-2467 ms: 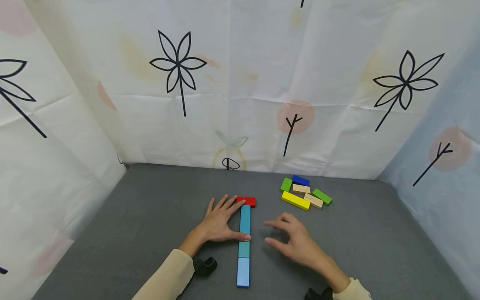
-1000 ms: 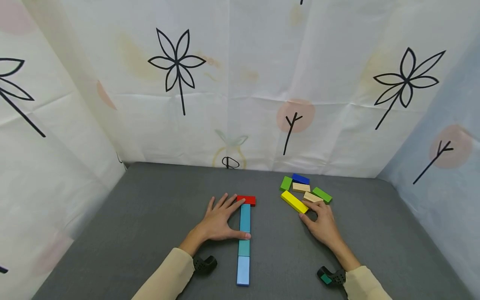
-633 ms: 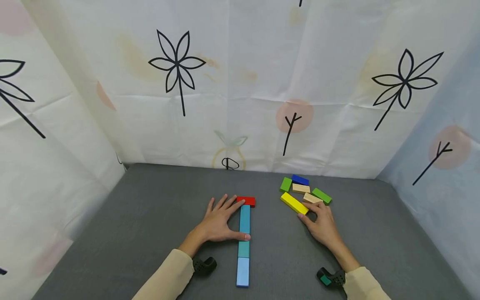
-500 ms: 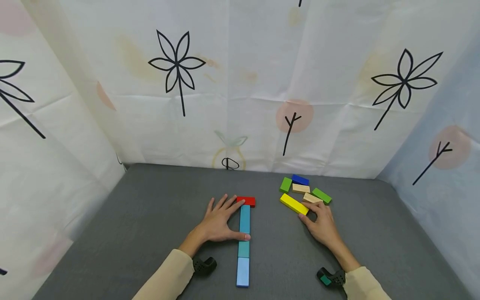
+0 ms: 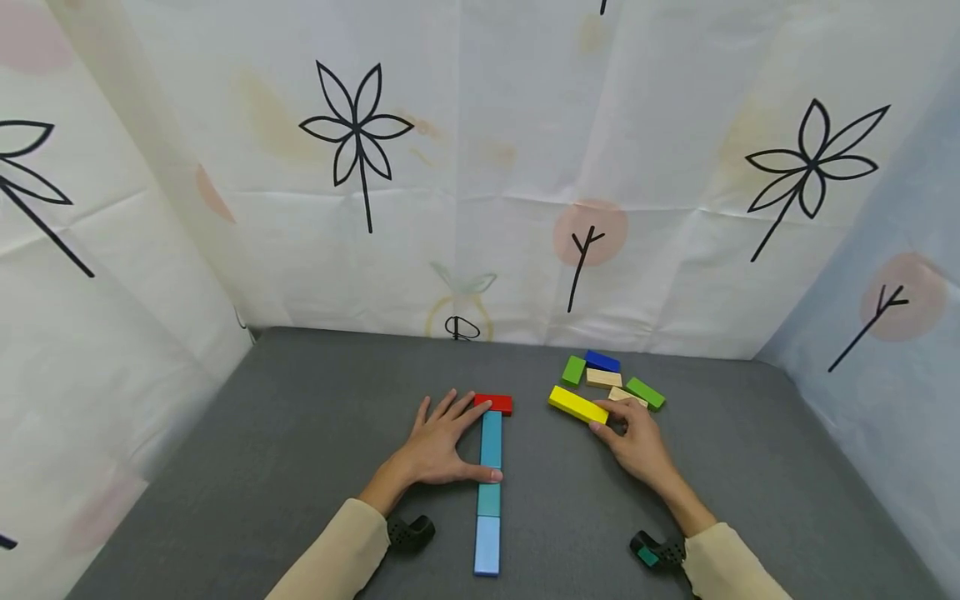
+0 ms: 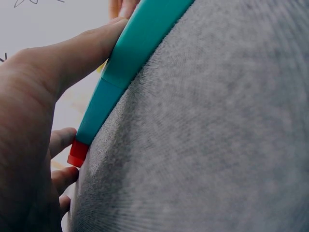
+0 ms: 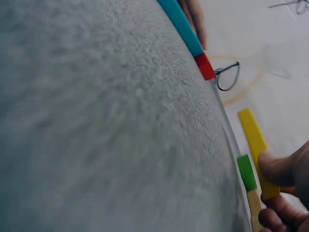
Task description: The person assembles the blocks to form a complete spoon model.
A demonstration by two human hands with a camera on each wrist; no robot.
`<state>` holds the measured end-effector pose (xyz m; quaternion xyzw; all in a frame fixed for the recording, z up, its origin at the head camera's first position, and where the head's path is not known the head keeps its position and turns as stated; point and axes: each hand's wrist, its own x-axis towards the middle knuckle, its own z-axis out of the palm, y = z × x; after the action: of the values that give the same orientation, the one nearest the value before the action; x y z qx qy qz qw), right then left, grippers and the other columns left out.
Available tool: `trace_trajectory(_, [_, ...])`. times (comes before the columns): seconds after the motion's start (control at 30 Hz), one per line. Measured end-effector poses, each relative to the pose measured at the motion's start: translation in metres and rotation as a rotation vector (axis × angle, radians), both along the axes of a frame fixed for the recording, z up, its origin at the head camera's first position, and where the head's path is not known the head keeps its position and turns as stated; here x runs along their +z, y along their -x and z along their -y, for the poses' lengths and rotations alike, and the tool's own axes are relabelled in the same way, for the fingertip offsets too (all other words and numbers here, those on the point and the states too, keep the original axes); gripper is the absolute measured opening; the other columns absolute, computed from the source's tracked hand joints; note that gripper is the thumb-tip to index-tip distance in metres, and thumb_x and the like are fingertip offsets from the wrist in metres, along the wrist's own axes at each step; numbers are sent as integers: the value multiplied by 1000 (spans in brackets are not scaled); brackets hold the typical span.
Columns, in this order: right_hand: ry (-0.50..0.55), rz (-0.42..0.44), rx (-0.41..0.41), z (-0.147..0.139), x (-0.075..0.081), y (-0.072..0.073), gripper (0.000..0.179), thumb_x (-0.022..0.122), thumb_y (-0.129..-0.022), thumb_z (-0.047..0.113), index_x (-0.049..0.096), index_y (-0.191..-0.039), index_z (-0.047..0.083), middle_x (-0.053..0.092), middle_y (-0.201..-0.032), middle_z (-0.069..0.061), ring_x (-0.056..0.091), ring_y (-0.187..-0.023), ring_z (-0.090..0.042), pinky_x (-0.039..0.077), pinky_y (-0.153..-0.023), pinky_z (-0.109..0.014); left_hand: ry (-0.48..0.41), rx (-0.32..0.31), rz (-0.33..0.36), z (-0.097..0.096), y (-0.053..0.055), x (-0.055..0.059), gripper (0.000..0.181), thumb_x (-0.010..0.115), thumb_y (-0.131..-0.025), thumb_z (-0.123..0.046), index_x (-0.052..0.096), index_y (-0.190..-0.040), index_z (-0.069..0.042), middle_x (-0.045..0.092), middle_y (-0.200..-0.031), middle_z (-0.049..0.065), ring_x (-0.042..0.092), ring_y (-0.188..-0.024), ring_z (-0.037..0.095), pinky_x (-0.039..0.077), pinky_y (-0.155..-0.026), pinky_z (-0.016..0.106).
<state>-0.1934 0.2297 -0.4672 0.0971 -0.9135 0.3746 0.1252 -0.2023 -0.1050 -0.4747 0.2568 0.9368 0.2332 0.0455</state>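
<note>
Yellow block (image 5: pixel 577 405) is located right of centre in the head view and is gripped at its right-hand end by the right hand (image 5: pixel 637 442). The end is pinched between the thumb and the fingers; in the right wrist view, the block is seen raised off the desk (image 5: pixel 262 467). Left hand (image 5: pixel 435 450) is placed at the centre of the head view with its fingers spread and nothing grasped. Its index fingertip is laid at the red block (image 5: pixel 501 408), and its thumb is laid across the row below, near the joint between the blue block (image 5: pixel 491 439) and the teal block (image 5: pixel 489 500). The row is continued toward the bottom of the frame by the light blue block (image 5: pixel 487 546); the red block is set crosswise at the upper end. Beyond the right hand, a loose cluster is formed by two green blocks (image 5: pixel 573 370), a dark blue block (image 5: pixel 602 361) and two wooden blocks (image 5: pixel 603 378); the nearer wooden block is partly covered by the fingers. A patterned white cloth (image 5: pixel 510 125) is hung behind the desk.
</note>
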Motion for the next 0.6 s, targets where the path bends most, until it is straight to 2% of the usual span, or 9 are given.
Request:
trace_trajectory(0.23, [79,69,124,36,5,24,33,73,-93,5,70,-126,1,58,-105,-12,56,-91,-24,47,-78,-37,19,8,10,0,1,0,107,70,-74,-77,33,-161,-28,23,-168,3,9,-155,34,-5,-118,66])
trace_trajectory(0.43, [85,109,189,67,7,52,32,73,-94,7,71,-125,1,60,-106,-13,55,-90,-24,47,-80,-38,31,11,12,-1,2,0,107,68,-74,-80,33,-161,-29,23,-168,3,10,-155,34,-5,-118,66])
trace_trajectory(0.6, [72,190,257,83,8,70,32,70,-96,7,69,-127,-1,61,-107,-13,54,-93,-24,46,-82,-38,43,15,15,-1,3,0,107,68,-74,-80,32,-161,-30,22,-168,2,9,-155,33,-5,-118,66])
